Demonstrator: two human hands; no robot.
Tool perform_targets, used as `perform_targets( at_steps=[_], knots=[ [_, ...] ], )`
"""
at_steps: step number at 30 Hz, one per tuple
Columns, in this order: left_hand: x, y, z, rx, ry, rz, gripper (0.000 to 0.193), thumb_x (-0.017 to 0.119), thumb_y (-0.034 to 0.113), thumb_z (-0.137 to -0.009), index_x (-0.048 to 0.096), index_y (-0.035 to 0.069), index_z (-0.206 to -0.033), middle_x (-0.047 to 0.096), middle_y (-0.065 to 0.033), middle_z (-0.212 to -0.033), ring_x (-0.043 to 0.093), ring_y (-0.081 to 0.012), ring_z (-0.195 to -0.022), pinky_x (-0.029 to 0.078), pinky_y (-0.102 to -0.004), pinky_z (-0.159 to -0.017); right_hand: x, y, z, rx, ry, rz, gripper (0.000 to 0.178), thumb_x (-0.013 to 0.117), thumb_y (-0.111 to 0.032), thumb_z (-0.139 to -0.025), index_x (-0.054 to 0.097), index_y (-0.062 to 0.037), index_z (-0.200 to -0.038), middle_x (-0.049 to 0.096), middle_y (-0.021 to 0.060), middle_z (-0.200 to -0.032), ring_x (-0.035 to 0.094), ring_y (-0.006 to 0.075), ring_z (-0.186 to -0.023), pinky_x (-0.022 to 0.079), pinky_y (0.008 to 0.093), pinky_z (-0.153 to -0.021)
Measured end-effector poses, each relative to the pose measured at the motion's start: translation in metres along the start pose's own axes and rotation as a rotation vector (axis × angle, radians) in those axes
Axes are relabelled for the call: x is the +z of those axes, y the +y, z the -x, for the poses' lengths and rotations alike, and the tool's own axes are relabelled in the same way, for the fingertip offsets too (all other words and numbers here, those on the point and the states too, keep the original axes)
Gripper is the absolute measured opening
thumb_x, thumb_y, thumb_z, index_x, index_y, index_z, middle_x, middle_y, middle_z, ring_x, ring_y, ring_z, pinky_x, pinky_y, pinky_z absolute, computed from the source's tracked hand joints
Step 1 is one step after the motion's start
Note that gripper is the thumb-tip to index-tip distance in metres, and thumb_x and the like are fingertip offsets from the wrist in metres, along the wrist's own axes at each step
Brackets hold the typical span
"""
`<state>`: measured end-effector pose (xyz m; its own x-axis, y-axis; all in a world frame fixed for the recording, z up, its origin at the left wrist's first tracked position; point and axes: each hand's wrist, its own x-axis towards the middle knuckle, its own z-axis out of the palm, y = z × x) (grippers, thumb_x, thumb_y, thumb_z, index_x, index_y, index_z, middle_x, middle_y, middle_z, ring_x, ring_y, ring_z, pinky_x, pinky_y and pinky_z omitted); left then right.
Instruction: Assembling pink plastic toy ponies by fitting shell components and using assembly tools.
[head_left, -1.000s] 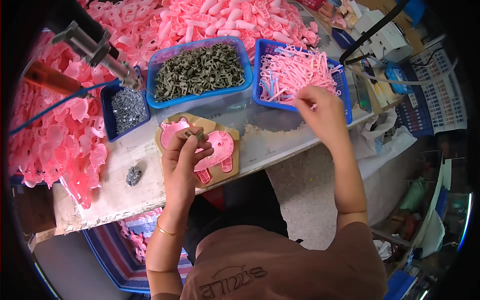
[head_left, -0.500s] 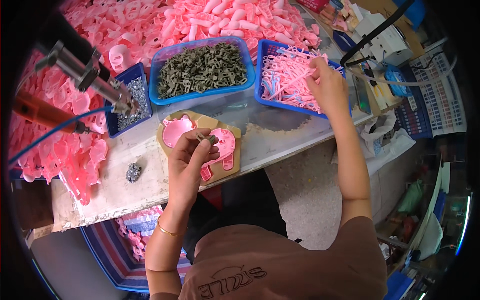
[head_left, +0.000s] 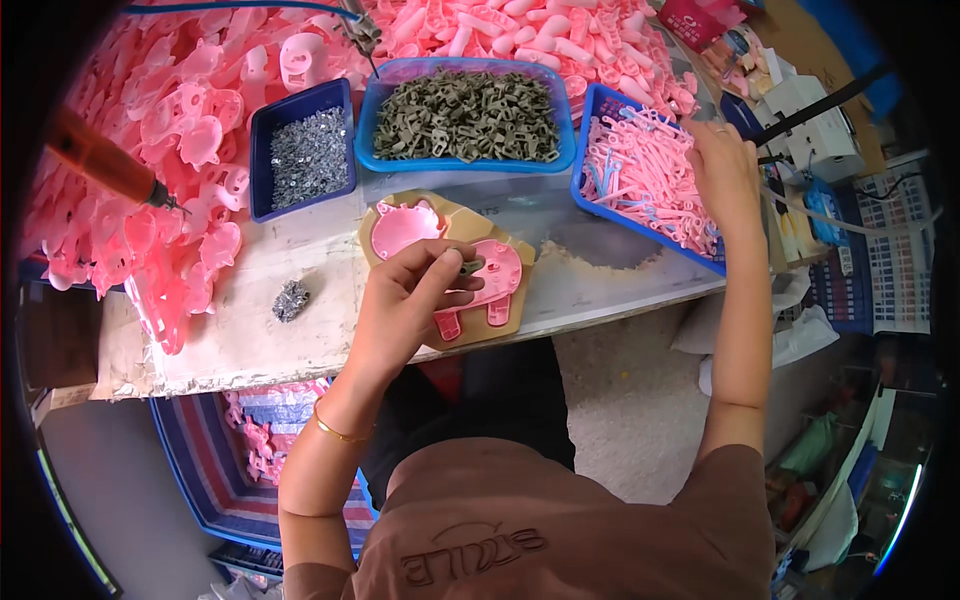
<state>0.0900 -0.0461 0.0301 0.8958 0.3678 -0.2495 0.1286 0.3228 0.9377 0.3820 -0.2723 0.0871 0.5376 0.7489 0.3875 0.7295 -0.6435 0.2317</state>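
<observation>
My left hand (head_left: pixel 410 300) pinches a small grey-green plastic piece (head_left: pixel 469 267) between thumb and forefinger. It hovers over a tan holding block (head_left: pixel 460 220), in which a round pink shell half (head_left: pixel 400 236) and a flat pink part with two leg-like ends (head_left: pixel 497 270) lie. My right hand (head_left: pixel 725 165) is at the right side of a blue basket (head_left: pixel 630 215) full of pink and some light-blue looped sticks (head_left: pixel 640 165). Its fingers are curled down at the sticks; what they grip is hidden.
Behind the block stand a blue tub (head_left: pixel 365 150) of grey-green pieces and a dark blue tray (head_left: pixel 258 200) of small metal parts. An orange driver (head_left: pixel 100 155) hangs at left, and a metal-tipped tool (head_left: pixel 362 35) at the top. Pink mouldings (head_left: pixel 200 110) heap up behind. A metal clump (head_left: pixel 290 300) lies on the table.
The whole view has shifted, so the table's things appear further right. My right hand has moved slightly rightward over the basket. The metal-tipped tool now appears higher, beyond the tubs.
</observation>
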Motion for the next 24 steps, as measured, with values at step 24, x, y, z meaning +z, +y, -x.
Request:
perform_targets(
  at_steps=[24],
  knots=[
    [-0.003, -0.008, 0.005, -0.033, 0.041, -0.008, 0.03, 0.058, 0.017, -0.1, 0.066, -0.006, -0.118, 0.07, -0.0109, -0.109, 0.068, -0.0139, -0.095, 0.057, -0.0258, -0.085, -0.03, -0.169, 0.035, -0.06, -0.476, -1.277, 0.014, 0.067, -0.01, -0.092, 0.064, 0.0025, -0.097, 0.068, 0.0099, -0.081, 0.064, 0.0123, -0.071, 0.052, 0.0286, -0.068]
  ],
)
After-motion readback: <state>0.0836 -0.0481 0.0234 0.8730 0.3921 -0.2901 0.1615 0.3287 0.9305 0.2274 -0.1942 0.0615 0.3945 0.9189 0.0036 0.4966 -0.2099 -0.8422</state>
